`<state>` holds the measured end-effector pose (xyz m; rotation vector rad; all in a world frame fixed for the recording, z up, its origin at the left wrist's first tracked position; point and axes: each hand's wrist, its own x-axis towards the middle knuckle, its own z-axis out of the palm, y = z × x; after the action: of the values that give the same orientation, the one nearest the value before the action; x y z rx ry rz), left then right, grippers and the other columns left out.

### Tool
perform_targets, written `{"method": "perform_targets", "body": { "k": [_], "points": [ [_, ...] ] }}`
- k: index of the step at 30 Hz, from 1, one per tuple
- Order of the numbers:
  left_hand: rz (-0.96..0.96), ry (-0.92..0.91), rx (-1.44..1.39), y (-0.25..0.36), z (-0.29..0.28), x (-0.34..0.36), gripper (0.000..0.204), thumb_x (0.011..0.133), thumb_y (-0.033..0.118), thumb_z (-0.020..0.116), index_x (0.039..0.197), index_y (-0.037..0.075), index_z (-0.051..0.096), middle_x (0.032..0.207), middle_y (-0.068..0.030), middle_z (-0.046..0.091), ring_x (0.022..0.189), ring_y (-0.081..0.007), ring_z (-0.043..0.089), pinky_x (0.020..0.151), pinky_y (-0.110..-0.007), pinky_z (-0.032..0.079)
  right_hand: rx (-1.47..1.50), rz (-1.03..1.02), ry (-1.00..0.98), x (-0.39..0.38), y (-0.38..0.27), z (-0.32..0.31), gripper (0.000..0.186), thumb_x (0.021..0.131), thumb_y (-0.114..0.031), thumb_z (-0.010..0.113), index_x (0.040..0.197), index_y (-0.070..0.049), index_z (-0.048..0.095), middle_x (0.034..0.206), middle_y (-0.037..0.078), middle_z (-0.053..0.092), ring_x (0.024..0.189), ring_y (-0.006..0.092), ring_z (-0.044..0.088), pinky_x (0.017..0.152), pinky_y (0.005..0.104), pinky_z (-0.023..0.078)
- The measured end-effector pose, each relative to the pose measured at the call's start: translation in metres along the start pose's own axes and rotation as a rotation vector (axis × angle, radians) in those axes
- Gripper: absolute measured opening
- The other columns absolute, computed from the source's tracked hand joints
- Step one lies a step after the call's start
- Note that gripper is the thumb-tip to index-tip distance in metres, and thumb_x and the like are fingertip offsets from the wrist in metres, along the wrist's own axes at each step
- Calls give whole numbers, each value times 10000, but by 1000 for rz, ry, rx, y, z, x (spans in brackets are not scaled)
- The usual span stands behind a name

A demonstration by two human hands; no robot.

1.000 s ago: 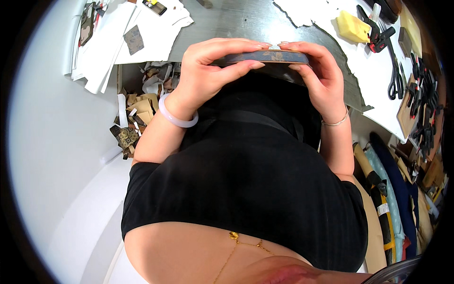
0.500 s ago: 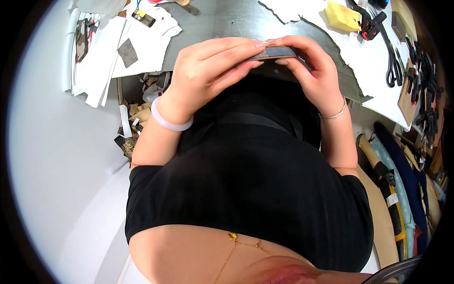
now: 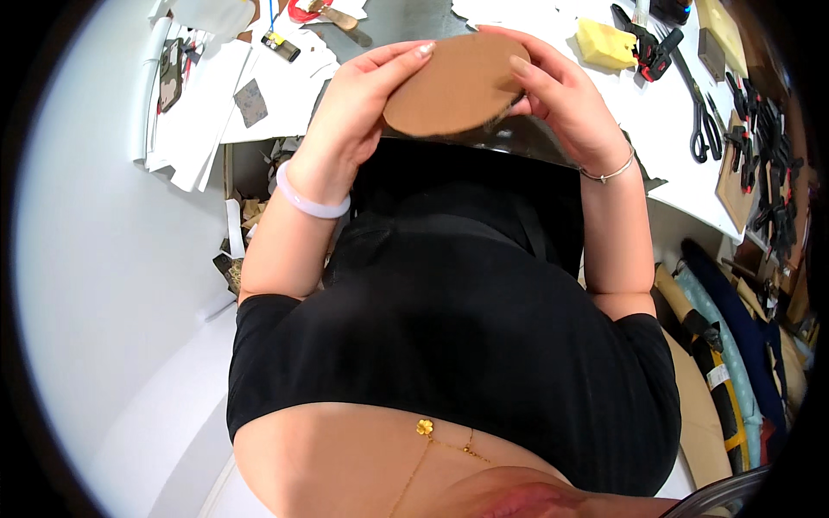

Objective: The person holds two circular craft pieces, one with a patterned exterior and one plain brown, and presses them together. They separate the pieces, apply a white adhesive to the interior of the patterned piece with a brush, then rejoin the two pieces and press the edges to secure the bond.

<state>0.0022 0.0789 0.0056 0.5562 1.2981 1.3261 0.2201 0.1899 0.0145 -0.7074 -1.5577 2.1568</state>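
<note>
Above the table's near edge I hold up a flat oval brown piece [image 3: 458, 85], its plain brown face turned toward me. My left hand [image 3: 356, 102] grips its left end, thumb on the brown face and the other fingers behind. On the right end, my right hand [image 3: 572, 104] pinches the rim between thumb and fingers. A thin dark edge shows along its lower right rim. The side turned away is hidden.
To the right on the table lie a yellow sponge [image 3: 606, 43], black scissors [image 3: 704, 129] and several black clamps [image 3: 768, 164]. Left are white paper sheets [image 3: 203, 142], a phone [image 3: 171, 76] and a small patterned piece [image 3: 251, 104]. Fabric rolls [image 3: 721, 293] stand at lower right.
The oval piece has tilted from nearly edge-on, with a blue-grey patterned side band showing, to its brown face. Both hands have moved slightly up and keep their hold.
</note>
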Motion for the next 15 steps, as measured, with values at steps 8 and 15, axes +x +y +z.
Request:
{"method": "perform_targets", "body": {
  "k": [8, 15],
  "points": [
    [-132, -54, -206, -1, 1, -7, 382, 980, 266, 682, 1261, 9, 661, 1144, -89, 719, 1000, -154, 705, 819, -272, 583, 174, -295, -133, 4, 32, 19, 970, 755, -43, 862, 1560, -58, 321, 1469, 95, 518, 1370, 199, 475, 1189, 372, 336],
    [-117, -54, -288, 3, 19, -22, 398, 1010, 267, 640, 1336, 39, 618, 1209, -70, 692, 1052, -141, 688, 840, -271, 572, 186, -313, -3, -4, 31, 42, 829, 781, -83, 863, 1471, -49, 404, 1369, 81, 565, 1318, 196, 514, 1160, 357, 369]
  ]
}}
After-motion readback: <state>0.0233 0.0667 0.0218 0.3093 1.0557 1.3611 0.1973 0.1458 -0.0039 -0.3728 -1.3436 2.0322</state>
